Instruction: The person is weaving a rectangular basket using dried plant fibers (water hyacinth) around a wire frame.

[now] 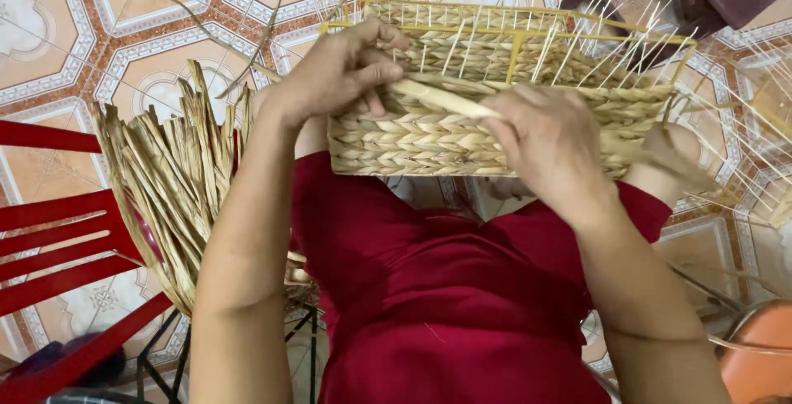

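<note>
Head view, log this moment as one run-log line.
left hand pinching pale strand at basket rim | right hand gripping same strand against half-woven basket | dried leaf bundle at left, on red chair

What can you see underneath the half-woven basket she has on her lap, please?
Under the basket show the red-clothed lap and patterned floor tiles. The basket and both hands cover the knees.

The right hand covered part of the rectangular woven straw basket, and its fingertips were hidden. The red slatted plastic chair ran off the left edge. The round orange object was cropped at the bottom-right corner.
</note>
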